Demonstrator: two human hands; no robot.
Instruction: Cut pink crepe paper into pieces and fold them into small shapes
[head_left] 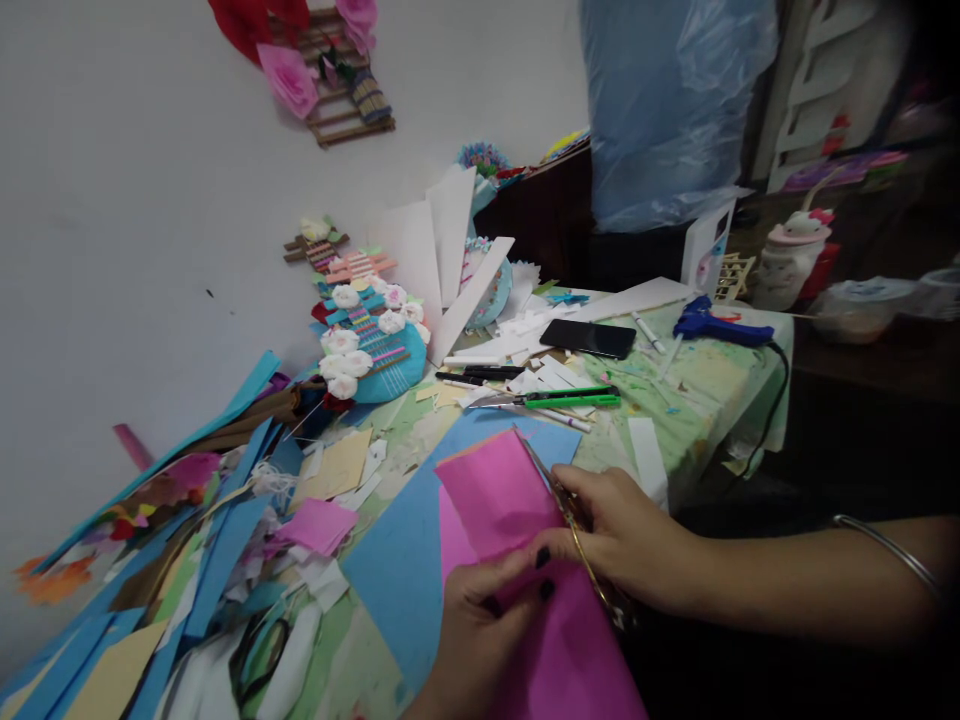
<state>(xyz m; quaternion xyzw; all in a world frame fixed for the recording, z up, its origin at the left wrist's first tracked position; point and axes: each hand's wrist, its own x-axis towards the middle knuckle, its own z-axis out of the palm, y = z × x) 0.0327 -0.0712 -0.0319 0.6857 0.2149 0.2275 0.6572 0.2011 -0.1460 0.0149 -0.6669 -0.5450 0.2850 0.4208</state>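
Observation:
Bright pink paper [499,490] is pinched between the fingers and thumb of my left hand [487,620], with a larger length of it hanging down toward me. My right hand [626,530] grips a pair of gold-handled scissors [576,535]. Their blades lie along the right edge of the folded pink piece, near its upper corner. Beneath the paper is a flat blue sheet [397,550] on the table. How far the blades are apart is hard to make out.
A green-handled box cutter [574,397], a black phone [587,338] and a blue glue gun [720,322] lie beyond my hands. Paper scraps [330,480] and blue strips [225,560] cover the left side. A flower-decorated blue craft [382,370] leans by the wall.

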